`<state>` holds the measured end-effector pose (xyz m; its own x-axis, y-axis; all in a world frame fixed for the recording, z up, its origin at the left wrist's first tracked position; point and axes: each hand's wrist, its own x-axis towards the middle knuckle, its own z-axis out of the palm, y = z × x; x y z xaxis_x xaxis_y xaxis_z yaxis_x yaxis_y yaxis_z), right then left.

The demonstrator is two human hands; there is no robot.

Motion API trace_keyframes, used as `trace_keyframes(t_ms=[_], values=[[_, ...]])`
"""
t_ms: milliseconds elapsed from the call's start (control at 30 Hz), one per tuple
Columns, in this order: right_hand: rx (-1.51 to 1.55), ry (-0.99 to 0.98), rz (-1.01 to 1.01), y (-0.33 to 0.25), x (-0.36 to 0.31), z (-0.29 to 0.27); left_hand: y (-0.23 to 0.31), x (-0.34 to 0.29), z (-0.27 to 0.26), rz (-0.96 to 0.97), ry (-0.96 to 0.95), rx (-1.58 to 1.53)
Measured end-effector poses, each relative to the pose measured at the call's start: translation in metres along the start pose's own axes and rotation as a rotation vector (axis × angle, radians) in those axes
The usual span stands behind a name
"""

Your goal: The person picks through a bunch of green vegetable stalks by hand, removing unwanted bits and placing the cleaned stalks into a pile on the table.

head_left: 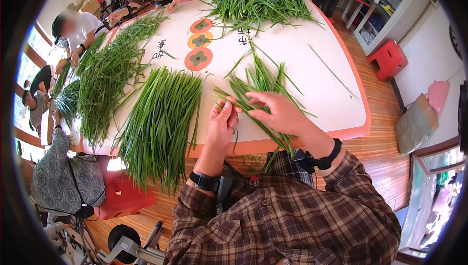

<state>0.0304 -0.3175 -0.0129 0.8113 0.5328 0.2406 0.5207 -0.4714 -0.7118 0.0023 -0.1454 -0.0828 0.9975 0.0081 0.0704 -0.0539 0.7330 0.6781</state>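
In front of me a loose bunch of garlic chives [256,77] lies spread on the table, its lower leaves trailing over the near edge. My left hand [223,121] is closed in a pinch on the pale ends of a few garlic chives. Just to its right, my right hand [279,112] reaches over the loose bunch, fingers apart and slightly bent; its palm side is hidden. Left of my hands lies a large, neatly aligned bundle of garlic chives [161,118], with leaf tips hanging off the table edge.
The white table [336,104] has an orange border. More chives lie in a far heap [261,6] and a tangled left pile [114,70]. A co-worker's hand [178,2] rests across the table; others sit at left. Red stools [388,60] stand on the wooden floor.
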Motion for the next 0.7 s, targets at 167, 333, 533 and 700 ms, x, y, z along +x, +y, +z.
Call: trace_keyframes(t_ms=[167,333,533,700], values=[[0.000,-0.229,0.123,-0.007,0.000,0.006,0.004,-0.003,-0.010,0.143,0.063,0.483],[0.022,-0.214,0.351,0.009,-0.029,-0.044,0.005,0.002,0.007,-0.003,0.102,-0.131],[0.243,0.360,0.332,0.053,-0.049,-0.084,0.031,-0.015,-0.005,0.087,0.047,-0.172],[0.595,0.190,0.166,0.019,-0.065,-0.073,-0.002,-0.026,0.072,-0.200,-0.181,0.251]])
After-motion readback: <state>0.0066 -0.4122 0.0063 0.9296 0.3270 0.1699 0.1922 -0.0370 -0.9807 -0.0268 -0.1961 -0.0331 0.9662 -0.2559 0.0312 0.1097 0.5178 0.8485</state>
